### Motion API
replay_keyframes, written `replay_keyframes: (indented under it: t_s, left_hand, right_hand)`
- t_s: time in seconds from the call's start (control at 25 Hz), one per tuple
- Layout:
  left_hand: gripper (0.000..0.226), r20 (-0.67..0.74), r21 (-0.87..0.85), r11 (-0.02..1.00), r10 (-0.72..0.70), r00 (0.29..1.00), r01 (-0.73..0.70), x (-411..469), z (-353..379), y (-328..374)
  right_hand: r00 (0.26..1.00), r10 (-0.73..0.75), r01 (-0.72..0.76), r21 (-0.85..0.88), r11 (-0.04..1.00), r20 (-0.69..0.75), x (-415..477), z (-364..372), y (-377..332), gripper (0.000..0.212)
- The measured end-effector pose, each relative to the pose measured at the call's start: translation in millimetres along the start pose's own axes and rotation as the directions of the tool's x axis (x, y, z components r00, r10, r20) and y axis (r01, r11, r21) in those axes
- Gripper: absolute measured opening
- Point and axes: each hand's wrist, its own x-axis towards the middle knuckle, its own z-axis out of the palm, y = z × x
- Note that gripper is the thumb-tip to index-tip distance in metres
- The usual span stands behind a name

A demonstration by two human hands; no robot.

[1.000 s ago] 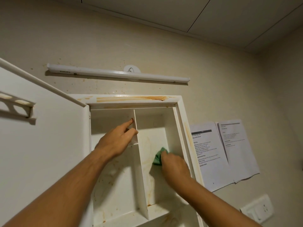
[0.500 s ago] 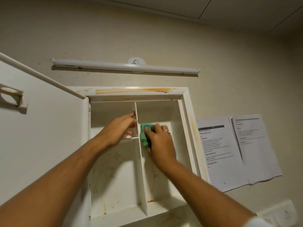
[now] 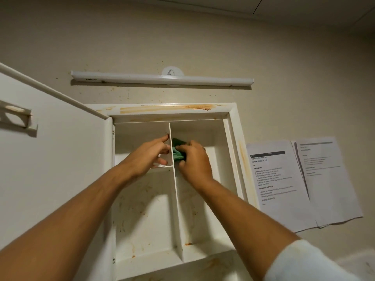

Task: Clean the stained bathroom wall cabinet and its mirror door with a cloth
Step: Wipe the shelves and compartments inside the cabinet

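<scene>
The white wall cabinet (image 3: 233, 126) hangs open, with orange-brown stains along its top frame, right frame and inner back. Its door (image 3: 50, 169) is swung out to the left and shows only its white back; the mirror side is hidden. A vertical divider (image 3: 176, 209) splits the inside. My right hand (image 3: 193, 161) presses a green cloth (image 3: 178, 152) against the right face of the divider, up in the right compartment. My left hand (image 3: 149, 157) reaches into the upper left compartment, its fingers spread and resting on the divider's left side and the small shelf.
A white tube light (image 3: 162, 79) is mounted on the beige wall above the cabinet. Two printed sheets (image 3: 300, 183) are stuck to the wall right of it. A small white holder (image 3: 16, 116) juts from the door's back at far left.
My right hand has carried the cloth from the lower right compartment up and left to the divider. The left hand has stayed on the divider. The view has tilted down a little.
</scene>
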Motion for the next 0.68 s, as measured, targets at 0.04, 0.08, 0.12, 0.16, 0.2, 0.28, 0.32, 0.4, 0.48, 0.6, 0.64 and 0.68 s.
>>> replay_keyframes:
  t_s: [0.04, 0.08, 0.12, 0.16, 0.2, 0.28, 0.32, 0.4, 0.48, 0.6, 0.64, 0.68]
  left_hand:
    - [0.068, -0.005, 0.003, 1.0, 0.0, 1.0, 0.0, 2, 0, -2]
    - [0.068, -0.005, 0.007, 1.0, -0.003, 1.0, 0.003, 3, 0, -2]
    - [0.068, -0.003, 0.012, 1.0, -0.006, 1.0, 0.006, 3, -1, -3]
    - [0.065, -0.002, 0.024, 1.0, -0.003, 1.0, 0.003, 3, -1, -4]
    - [0.061, 0.004, 0.041, 0.999, 0.004, 1.0, -0.004, 2, -2, -3]
    - [0.064, 0.008, 0.072, 0.997, 0.006, 1.0, -0.007, -2, -2, -1]
    - [0.07, 0.0, 0.088, 0.996, 0.009, 1.0, -0.009, -3, -1, 0]
    - [0.082, -0.025, 0.145, 0.989, 0.026, 0.999, -0.022, -7, 1, 1]
    - [0.088, -0.049, 0.196, 0.98, 0.036, 0.998, -0.026, -7, 2, 1]
    - [0.083, -0.043, 0.32, 0.946, 0.074, 0.996, -0.056, -11, 5, 0]
    - [0.079, -0.027, 0.382, 0.92, 0.102, 0.994, -0.084, -12, 6, -2]
    - [0.076, -0.013, 0.428, 0.897, 0.13, 0.991, -0.112, -13, 7, -4]
  right_hand:
    - [1.0, -0.003, 0.002, 0.051, 0.999, 0.017, -14, 5, 7, 0.043]
    - [0.997, -0.048, 0.044, 0.067, 0.997, 0.063, -32, 5, 17, 0.044]
    - [0.983, -0.101, 0.093, 0.059, 0.994, 0.156, -52, 1, 26, 0.043]
    - [0.95, -0.148, 0.142, 0.044, 0.989, 0.275, -71, -9, 31, 0.041]
    - [0.894, -0.176, 0.183, 0.024, 0.983, 0.411, -86, -20, 36, 0.04]
    - [0.828, -0.142, 0.166, 0.005, 0.986, 0.543, -88, -44, 41, 0.037]
    - [0.866, -0.087, 0.09, 0.018, 0.996, 0.492, -76, -57, 35, 0.033]
    - [0.988, -0.039, 0.033, 0.042, 0.999, 0.151, -38, -75, 23, 0.023]
    - [0.982, -0.127, 0.114, -0.097, 0.989, -0.14, -3, -79, 9, 0.022]
    - [0.996, -0.093, 0.092, -0.123, 0.988, -0.005, 5, -42, 11, 0.029]
    - [0.996, -0.05, 0.056, -0.07, 0.996, 0.076, -9, -26, 16, 0.031]
    - [0.992, -0.044, 0.048, -0.028, 0.998, 0.122, -31, -14, 21, 0.033]
